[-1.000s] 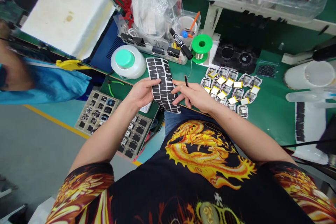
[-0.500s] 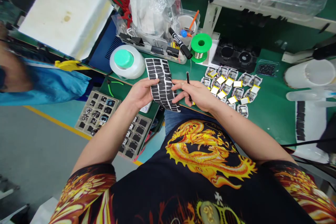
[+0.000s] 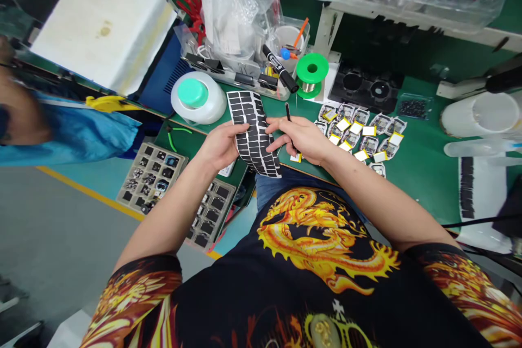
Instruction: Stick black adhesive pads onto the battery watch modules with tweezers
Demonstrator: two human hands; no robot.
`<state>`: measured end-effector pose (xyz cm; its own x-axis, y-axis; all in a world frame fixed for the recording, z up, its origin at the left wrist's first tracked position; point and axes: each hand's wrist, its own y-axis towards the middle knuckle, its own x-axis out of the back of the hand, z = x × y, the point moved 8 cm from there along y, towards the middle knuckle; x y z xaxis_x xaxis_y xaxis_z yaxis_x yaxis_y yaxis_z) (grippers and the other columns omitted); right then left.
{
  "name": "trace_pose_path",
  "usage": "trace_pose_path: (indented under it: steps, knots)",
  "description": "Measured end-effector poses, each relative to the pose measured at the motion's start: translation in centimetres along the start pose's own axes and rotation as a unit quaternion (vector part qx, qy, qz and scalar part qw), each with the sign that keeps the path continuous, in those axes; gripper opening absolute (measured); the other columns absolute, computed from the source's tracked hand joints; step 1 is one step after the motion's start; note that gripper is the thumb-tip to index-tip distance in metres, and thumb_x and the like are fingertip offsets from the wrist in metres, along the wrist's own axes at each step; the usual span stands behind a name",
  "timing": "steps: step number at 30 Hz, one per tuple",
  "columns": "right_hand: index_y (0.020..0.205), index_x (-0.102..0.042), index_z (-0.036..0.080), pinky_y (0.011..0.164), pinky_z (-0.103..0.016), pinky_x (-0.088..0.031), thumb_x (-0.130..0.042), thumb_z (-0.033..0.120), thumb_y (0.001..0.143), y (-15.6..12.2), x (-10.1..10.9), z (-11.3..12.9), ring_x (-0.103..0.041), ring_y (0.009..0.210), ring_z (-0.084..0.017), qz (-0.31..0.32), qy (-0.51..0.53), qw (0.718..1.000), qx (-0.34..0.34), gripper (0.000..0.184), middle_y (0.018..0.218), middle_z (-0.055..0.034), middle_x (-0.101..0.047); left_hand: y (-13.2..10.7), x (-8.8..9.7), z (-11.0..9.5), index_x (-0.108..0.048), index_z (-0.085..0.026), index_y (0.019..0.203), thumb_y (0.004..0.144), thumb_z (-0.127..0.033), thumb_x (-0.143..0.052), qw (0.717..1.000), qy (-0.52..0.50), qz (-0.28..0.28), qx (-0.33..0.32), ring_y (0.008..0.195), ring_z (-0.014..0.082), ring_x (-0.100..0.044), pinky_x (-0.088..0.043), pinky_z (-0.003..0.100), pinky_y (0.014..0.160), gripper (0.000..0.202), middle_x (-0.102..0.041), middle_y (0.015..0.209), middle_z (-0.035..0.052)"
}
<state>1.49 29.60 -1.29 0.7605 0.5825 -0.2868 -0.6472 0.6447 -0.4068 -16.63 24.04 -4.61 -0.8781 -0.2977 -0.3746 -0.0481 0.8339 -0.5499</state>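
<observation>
The person's left hand (image 3: 222, 145) grasps the left edge of a flexible sheet of small black pads (image 3: 248, 119), and its fingers are closed around the sheet. The sheet is held up just above the worktop (image 3: 424, 185), at 12 o'clock from the person's chest. The right hand (image 3: 297, 138) pinches slim black tweezers (image 3: 288, 113) between thumb and fingers, and its fingertips are just beside the sheet's right edge, or perhaps touching it; this is hard to tell.

Almost all rows of the sheet are full of pads, so much of this stock is not used, as far as the view shows. At 2 o'clock from the hands lies a group of small silver pouch cells (image 3: 354, 136), many with a yellow or white label on top. They are close together, and the view is too small to tell if any has a black pad. One small label piece (image 3: 296, 158) lies under the right hand. Farther away at 3 o'clock, a white sheet (image 3: 481, 228) carries a narrow column of black pads (image 3: 467, 187).
</observation>
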Motion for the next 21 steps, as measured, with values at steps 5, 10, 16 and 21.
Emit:
trace_pose_path:
  steps: [5, 10, 16, 21]
  knots:
    - [0.092, -0.079, 0.018, 0.035, -0.021, -0.033, -0.07, 0.04, 0.097, -0.15, -0.17, -0.05, -0.086, 0.081, -0.018, 0.014, -0.016, 1.0, 0.001, 0.024, 0.178, -0.0139, -0.051, -0.03, -0.04, -0.07, -0.08, -0.009, 0.121, 0.089, -0.017, -0.082, 1.0, 0.004, 0.004, -0.006, 0.112, 0.032, -0.084, -0.068, 0.051, 0.111, 0.034, -0.086, 0.12, 0.0176]
    - [0.092, -0.08, 0.017, 0.036, -0.021, -0.034, -0.071, 0.042, 0.095, -0.33, -0.2, 0.13, -0.085, 0.081, -0.017, 0.025, -0.02, 0.999, 0.0, 0.027, 0.179, -0.0137, -0.051, -0.08, -0.06, -0.1, -0.08, -0.01, 0.124, 0.089, -0.017, -0.084, 1.0, 0.002, 0.013, -0.008, 0.112, 0.0311, -0.085, -0.068, 0.049, 0.112, 0.036, -0.085, 0.124, 0.018]
    - [0.091, -0.08, 0.017, 0.036, -0.021, -0.035, -0.068, 0.042, 0.096, -0.51, -0.12, 0.38, -0.085, 0.081, -0.016, 0.025, -0.032, 0.999, 0.0, 0.028, 0.178, -0.0132, -0.052, -0.11, 0.0, -0.05, -0.08, -0.011, 0.123, 0.089, -0.018, -0.086, 1.0, -0.002, 0.02, -0.012, 0.118, 0.0328, -0.084, -0.067, 0.049, 0.114, 0.035, -0.085, 0.126, 0.0179]
    - [0.095, -0.08, 0.017, 0.037, -0.021, -0.036, -0.067, 0.043, 0.098, -0.71, -0.2, 0.54, -0.085, 0.083, -0.016, 0.037, -0.029, 0.999, 0.008, 0.029, 0.179, -0.0124, -0.051, -0.18, -0.04, -0.04, -0.08, -0.011, 0.124, 0.09, -0.019, -0.086, 1.0, -0.005, 0.027, -0.015, 0.12, 0.0336, -0.084, -0.068, 0.05, 0.114, 0.036, -0.085, 0.128, 0.0173]
